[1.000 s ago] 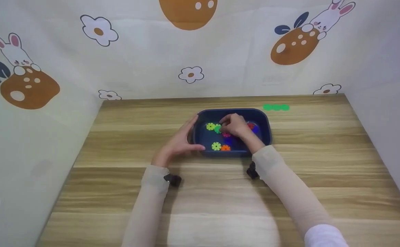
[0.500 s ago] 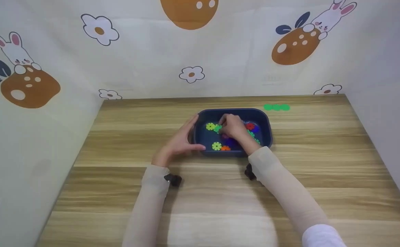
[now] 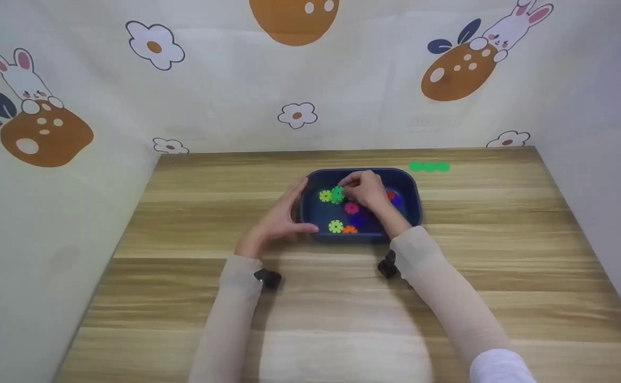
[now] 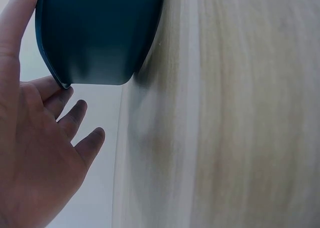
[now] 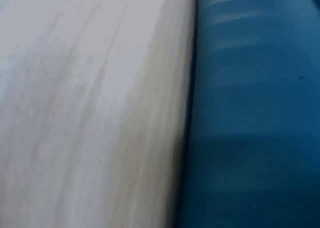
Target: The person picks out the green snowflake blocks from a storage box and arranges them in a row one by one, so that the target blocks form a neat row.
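Note:
A dark blue tray (image 3: 361, 238) holds several notched plastic discs of different colours. My left hand (image 3: 274, 221) rests against its left end, thumb along the near rim and fingers at the far corner. In the left wrist view, the fingers of that left hand (image 4: 42, 138) lie spread beside the tray's outer wall (image 4: 100, 37). Inside the tray, my right hand (image 3: 366, 190) pinches a green disc (image 3: 337, 194) near a yellow disc (image 3: 325, 196). A pink disc (image 3: 352, 207) lies below the fingers. The right wrist view shows only the tray's wall (image 5: 250, 112) and the tabletop.
Green joined discs (image 3: 429, 167) lie on the wooden table (image 3: 182, 213) beyond the tray's far right corner. Inside the tray are a yellow-green disc (image 3: 336, 226), an orange disc (image 3: 349, 229) and blue discs. A patterned cloth (image 3: 342, 80) stands behind the table.
My right hand has shifted slightly, and the green disc at its fingertips has risen a little, showing more fully. The pink disc is now uncovered. My left hand and the tray stay put.

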Action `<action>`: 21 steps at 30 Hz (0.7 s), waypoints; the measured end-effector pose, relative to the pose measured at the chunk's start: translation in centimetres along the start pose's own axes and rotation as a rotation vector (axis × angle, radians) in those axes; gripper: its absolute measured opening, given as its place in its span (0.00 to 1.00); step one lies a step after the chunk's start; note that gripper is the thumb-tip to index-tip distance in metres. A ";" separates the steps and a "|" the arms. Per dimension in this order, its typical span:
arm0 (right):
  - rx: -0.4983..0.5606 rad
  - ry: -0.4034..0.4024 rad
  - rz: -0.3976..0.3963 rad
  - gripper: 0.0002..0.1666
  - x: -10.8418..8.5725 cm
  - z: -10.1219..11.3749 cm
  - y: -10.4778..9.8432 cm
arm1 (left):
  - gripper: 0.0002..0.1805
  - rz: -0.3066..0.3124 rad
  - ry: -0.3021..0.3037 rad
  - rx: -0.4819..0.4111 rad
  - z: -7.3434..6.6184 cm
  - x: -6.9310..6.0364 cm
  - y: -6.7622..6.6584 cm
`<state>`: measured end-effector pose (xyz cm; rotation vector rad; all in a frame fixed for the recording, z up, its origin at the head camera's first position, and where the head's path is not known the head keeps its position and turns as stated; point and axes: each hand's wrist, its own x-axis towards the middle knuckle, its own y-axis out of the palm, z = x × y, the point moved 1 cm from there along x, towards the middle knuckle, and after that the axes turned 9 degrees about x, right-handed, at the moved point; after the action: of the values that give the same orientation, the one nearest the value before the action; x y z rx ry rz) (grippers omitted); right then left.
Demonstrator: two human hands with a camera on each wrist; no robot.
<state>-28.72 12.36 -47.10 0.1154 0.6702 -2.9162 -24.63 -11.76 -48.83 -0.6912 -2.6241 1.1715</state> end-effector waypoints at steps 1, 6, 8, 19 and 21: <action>0.010 0.003 -0.001 0.09 0.0 0.1 -0.1 | 0.64 0.000 -0.002 -0.003 0.0 0.0 0.0; 0.051 -0.004 -0.012 0.10 -0.2 0.5 -0.5 | 0.64 0.004 -0.007 -0.004 0.0 0.0 0.0; 0.069 -0.016 -0.014 0.10 -0.3 0.7 -0.7 | 0.64 0.007 -0.010 -0.003 0.0 0.0 -0.1; 0.159 0.045 0.021 0.13 -0.2 1.4 -2.3 | 0.65 0.011 -0.015 0.002 0.0 -0.1 -0.1; 0.163 0.050 0.022 0.14 -0.2 1.5 -2.8 | 0.65 0.010 -0.020 0.006 0.1 -0.1 -0.1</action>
<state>-29.05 14.23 -44.56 0.2128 0.4335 -2.9514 -24.63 -11.87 -48.79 -0.6965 -2.6351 1.1946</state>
